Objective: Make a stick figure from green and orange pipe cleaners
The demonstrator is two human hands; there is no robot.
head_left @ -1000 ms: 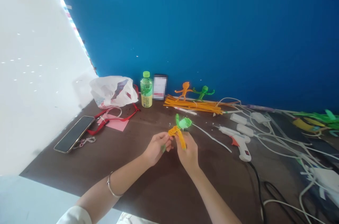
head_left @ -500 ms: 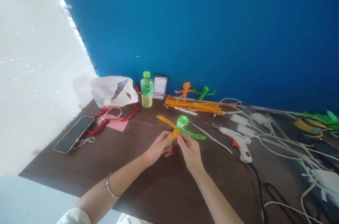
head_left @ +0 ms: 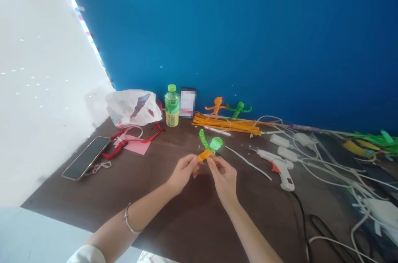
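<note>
Between both hands, above the brown table, is a small pipe-cleaner figure (head_left: 204, 155) with an orange twisted body, a light green head and a green arm pointing up. My left hand (head_left: 184, 172) pinches its left side between thumb and fingers. On the other side, my right hand (head_left: 223, 174) grips it by thumb and forefinger. Fingers hide the figure's lower part and its other arm. Beyond the hands, an orange pipe-cleaner figure (head_left: 217, 107) and a green pipe-cleaner figure (head_left: 239, 109) stand by a bundle of orange pipe cleaners (head_left: 228, 124).
A white hot glue gun (head_left: 280, 167) and a white pipe cleaner (head_left: 248, 161) lie right of my hands, near tangled cables (head_left: 336, 167). Leftward are a phone (head_left: 87, 158), a pink paper (head_left: 138, 145), a white plastic bag (head_left: 133, 107) and a green-capped bottle (head_left: 172, 107).
The figure has turned in my hands: its green arm, which pointed right, now points up. The orange arm that stuck out to the left no longer shows. Both hands stay nearly in place.
</note>
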